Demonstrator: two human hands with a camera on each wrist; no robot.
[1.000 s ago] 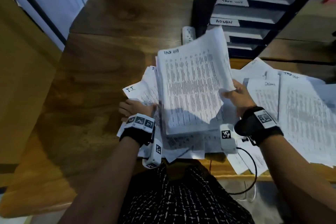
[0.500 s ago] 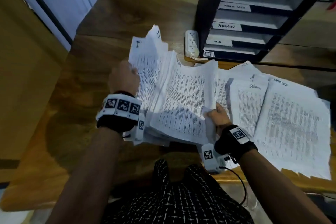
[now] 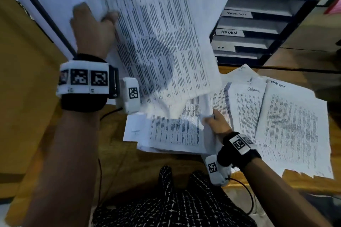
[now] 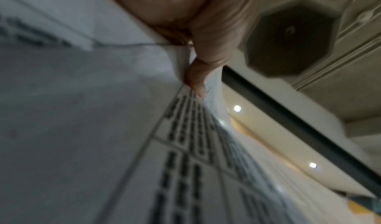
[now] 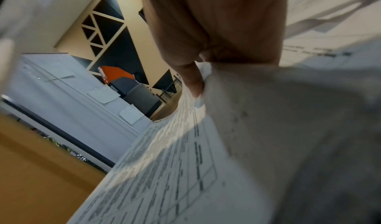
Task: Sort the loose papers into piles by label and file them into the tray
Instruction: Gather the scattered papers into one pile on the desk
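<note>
My left hand (image 3: pixel 96 26) is raised high and grips a thick sheaf of printed papers (image 3: pixel 162 38) by its left edge; the left wrist view shows the thumb (image 4: pixel 195 80) pressed on the top sheet. My right hand (image 3: pixel 215 121) pinches the edge of a sheet from the pile (image 3: pixel 173 134) lying near the table's front edge, and its thumb (image 5: pixel 193 84) lies on that paper. To the right lie a pile marked "Admin" (image 3: pixel 247 108) and one marked "Task list" (image 3: pixel 291 127). The black tray rack (image 3: pixel 258 29) stands at the back right with labelled slots.
The wooden table (image 3: pixel 36 116) spreads to the left. A white wall panel with a black strip (image 3: pixel 42 13) runs at the far left. A cable (image 3: pixel 247 195) hangs from my right wrist over the table's front edge.
My left hand has lifted the sheaf up and away from the table, close to the camera. My right hand has stayed low at the pile's edge, pinching a sheet.
</note>
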